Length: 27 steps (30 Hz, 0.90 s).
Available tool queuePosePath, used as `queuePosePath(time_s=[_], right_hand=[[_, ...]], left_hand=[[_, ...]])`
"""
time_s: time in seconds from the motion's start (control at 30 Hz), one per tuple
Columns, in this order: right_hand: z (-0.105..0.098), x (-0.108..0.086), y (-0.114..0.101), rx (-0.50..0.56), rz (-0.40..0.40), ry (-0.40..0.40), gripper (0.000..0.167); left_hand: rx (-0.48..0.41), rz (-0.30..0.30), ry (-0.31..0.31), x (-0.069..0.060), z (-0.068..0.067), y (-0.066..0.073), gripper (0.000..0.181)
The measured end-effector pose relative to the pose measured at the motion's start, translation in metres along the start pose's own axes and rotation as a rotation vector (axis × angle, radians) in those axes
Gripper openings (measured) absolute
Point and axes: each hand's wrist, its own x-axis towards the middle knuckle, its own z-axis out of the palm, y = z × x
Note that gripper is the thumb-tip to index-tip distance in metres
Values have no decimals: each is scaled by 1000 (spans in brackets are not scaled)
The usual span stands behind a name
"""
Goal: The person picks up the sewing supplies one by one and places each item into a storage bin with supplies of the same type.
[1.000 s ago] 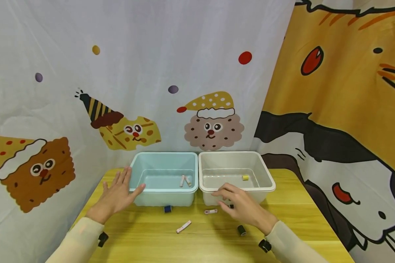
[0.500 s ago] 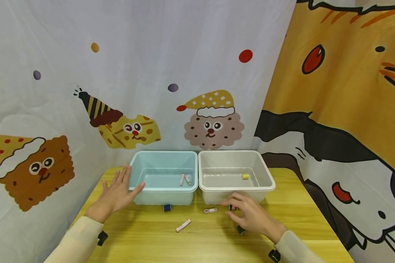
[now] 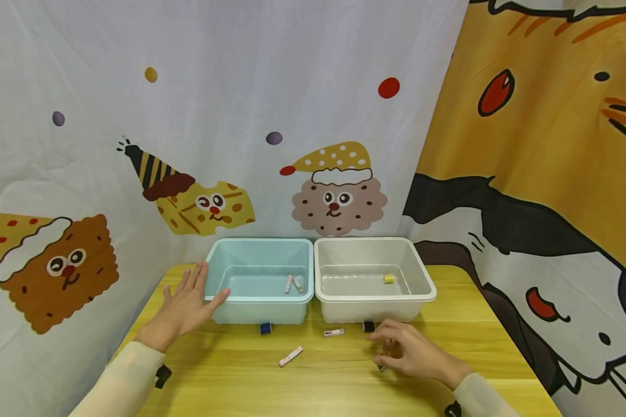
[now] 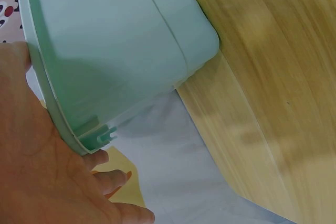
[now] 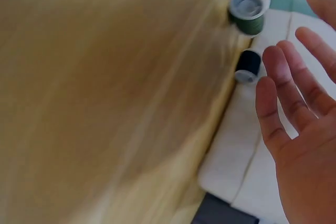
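My left hand [image 3: 185, 310] rests on the left edge of the light blue bin [image 3: 261, 313], its fingers straight; the left wrist view shows this hand [image 4: 58, 150] against the bin's rim [image 4: 50, 95]. My right hand [image 3: 414, 353] hovers over the dark green spool [image 3: 382, 368], which it mostly hides in the head view. In the right wrist view the fingers of this hand [image 5: 307, 93] are spread and slightly bent, apart from the green spool [image 5: 251, 24]. A black spool [image 3: 368, 326] lies just beyond, by the white bin [image 3: 370, 311].
Two small pinkish-white strips [image 3: 294, 284] lie inside the blue bin, and a yellow spool [image 3: 389, 279] inside the white one. On the table [image 3: 229, 382] are a navy spool [image 3: 265, 328] and two more strips, one central [image 3: 291, 357], one nearer the bins [image 3: 334, 332].
My right hand has moved right and back from the white bin's front to the green spool, uncovering the black spool. My left hand has stayed on the blue bin.
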Motion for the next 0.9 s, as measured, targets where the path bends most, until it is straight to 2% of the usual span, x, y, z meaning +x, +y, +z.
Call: queuePosePath(time_s=[0.2,0.63,0.9], right_hand=[[0,-10,11,63,98,-88,51],[4,-16,21,138,109,-103,44],[7,-16,26,142,105,-104,33]], left_hand=[[1,-5,-3,0,-1,0,119],[-2,3,3,1,0,-1,118],[0,4,10,0,0,0,117]])
